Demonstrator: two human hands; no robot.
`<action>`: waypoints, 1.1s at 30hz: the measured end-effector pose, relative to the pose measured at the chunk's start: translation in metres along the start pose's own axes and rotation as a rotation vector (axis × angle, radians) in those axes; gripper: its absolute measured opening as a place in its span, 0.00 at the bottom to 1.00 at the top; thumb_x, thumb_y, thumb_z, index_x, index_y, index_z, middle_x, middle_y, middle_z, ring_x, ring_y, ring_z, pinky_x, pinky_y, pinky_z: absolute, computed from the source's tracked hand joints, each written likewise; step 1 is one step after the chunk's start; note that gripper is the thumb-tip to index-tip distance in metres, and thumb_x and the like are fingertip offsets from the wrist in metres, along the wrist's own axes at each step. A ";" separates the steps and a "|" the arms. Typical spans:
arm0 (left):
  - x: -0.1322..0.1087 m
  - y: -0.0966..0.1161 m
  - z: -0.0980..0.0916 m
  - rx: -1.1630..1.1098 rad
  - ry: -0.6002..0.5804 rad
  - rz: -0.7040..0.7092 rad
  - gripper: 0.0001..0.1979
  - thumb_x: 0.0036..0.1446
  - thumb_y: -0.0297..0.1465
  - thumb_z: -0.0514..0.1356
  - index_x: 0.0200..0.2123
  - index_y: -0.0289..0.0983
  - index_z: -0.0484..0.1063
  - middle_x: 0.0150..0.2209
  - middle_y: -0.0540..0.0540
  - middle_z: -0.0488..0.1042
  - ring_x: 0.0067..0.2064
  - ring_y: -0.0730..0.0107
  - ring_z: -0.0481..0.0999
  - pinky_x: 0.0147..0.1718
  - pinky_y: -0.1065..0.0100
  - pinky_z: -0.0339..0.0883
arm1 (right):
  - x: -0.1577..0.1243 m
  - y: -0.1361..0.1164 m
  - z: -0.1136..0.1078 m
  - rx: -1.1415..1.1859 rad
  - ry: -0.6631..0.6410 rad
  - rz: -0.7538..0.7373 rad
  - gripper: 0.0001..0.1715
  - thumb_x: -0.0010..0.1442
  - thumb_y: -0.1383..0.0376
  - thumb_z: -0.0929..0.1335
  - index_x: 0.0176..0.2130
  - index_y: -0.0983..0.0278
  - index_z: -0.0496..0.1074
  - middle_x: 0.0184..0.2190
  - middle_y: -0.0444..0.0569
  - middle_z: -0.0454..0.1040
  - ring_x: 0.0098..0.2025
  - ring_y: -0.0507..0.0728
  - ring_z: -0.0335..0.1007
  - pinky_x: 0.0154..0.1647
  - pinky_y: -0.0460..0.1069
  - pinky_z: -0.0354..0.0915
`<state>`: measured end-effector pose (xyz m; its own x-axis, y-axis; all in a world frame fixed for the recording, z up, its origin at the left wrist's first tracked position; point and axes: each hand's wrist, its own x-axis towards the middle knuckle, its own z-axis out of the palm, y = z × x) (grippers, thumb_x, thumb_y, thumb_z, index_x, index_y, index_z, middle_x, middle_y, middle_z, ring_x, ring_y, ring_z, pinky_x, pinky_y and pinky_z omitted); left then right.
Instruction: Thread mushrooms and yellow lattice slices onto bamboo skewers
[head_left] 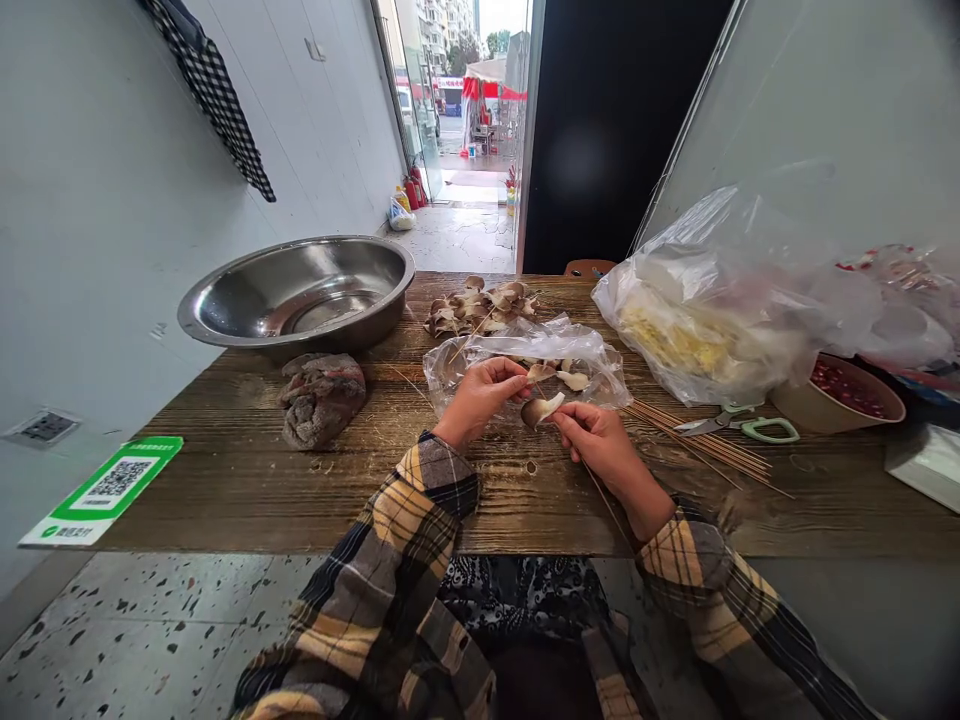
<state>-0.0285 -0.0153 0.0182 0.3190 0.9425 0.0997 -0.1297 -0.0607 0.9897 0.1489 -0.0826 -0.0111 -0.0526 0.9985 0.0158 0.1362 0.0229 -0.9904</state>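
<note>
My right hand (600,445) is closed on a thin wooden skewer (606,502), whose lower end slants down past my wrist. By its fingertips a brown-and-white mushroom piece (541,410) sits at the skewer's upper part. My left hand (484,395) pinches another mushroom piece (541,372) just above it, close to the skewer's tip. Under and behind both hands lies a clear plastic bag (457,365) with loose mushroom pieces (574,381) in its opening. Further back, skewered mushrooms (484,308) lie in a pile on the wooden table (390,500).
A large steel basin (300,295) stands back left, with a wet grey-brown cloth (322,400) before it. Right of my hands lie bare skewers (705,447) and green-handled scissors (750,425). Plastic bags of yellow food (675,335) and a tub (836,400) stand beyond.
</note>
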 end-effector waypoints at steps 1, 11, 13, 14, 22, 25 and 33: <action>0.000 -0.001 -0.001 0.002 -0.011 0.004 0.11 0.47 0.35 0.68 0.29 0.32 0.73 0.26 0.48 0.74 0.27 0.75 0.72 0.29 0.71 0.65 | 0.000 0.000 0.000 0.004 0.001 -0.002 0.21 0.55 0.48 0.69 0.34 0.65 0.75 0.17 0.40 0.66 0.14 0.47 0.56 0.15 0.44 0.52; -0.001 0.001 -0.001 0.072 -0.043 0.056 0.12 0.49 0.36 0.66 0.29 0.33 0.72 0.26 0.49 0.73 0.28 0.73 0.72 0.31 0.69 0.65 | 0.000 0.001 -0.001 0.029 0.009 0.021 0.22 0.54 0.48 0.70 0.33 0.65 0.76 0.17 0.40 0.66 0.14 0.47 0.56 0.15 0.44 0.51; 0.000 0.001 -0.001 0.123 -0.063 0.059 0.10 0.50 0.35 0.65 0.29 0.33 0.72 0.26 0.49 0.73 0.29 0.73 0.72 0.31 0.68 0.65 | 0.000 0.001 -0.001 0.030 0.014 0.025 0.22 0.53 0.48 0.70 0.33 0.65 0.76 0.17 0.41 0.66 0.14 0.47 0.56 0.15 0.45 0.51; 0.000 0.001 0.000 0.145 -0.072 0.061 0.10 0.50 0.35 0.65 0.29 0.33 0.72 0.26 0.48 0.73 0.29 0.73 0.71 0.31 0.68 0.65 | 0.000 0.000 -0.001 0.029 0.015 0.025 0.23 0.53 0.47 0.70 0.33 0.65 0.75 0.17 0.41 0.66 0.14 0.48 0.56 0.15 0.45 0.51; -0.002 0.000 0.006 0.181 -0.166 0.060 0.08 0.49 0.33 0.64 0.29 0.33 0.73 0.26 0.50 0.70 0.29 0.75 0.66 0.29 0.71 0.60 | 0.000 -0.003 0.001 0.031 0.044 0.014 0.27 0.50 0.43 0.70 0.30 0.65 0.72 0.17 0.40 0.65 0.14 0.47 0.55 0.15 0.44 0.50; -0.005 0.000 0.010 0.124 -0.187 0.037 0.10 0.49 0.34 0.65 0.29 0.33 0.73 0.27 0.50 0.69 0.29 0.76 0.65 0.29 0.72 0.58 | 0.001 -0.002 0.001 0.038 0.062 0.020 0.28 0.49 0.42 0.70 0.28 0.64 0.70 0.17 0.40 0.65 0.14 0.47 0.55 0.15 0.44 0.50; -0.006 -0.010 0.016 -0.244 -0.141 -0.189 0.20 0.43 0.42 0.70 0.32 0.32 0.71 0.27 0.50 0.70 0.27 0.78 0.67 0.26 0.74 0.61 | 0.000 -0.005 0.001 0.058 0.055 -0.003 0.27 0.51 0.43 0.70 0.28 0.64 0.70 0.18 0.40 0.65 0.16 0.47 0.55 0.16 0.44 0.51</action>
<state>-0.0144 -0.0259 0.0095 0.4835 0.8737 -0.0532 -0.2717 0.2076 0.9397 0.1470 -0.0828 -0.0063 0.0019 0.9997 0.0243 0.0784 0.0241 -0.9966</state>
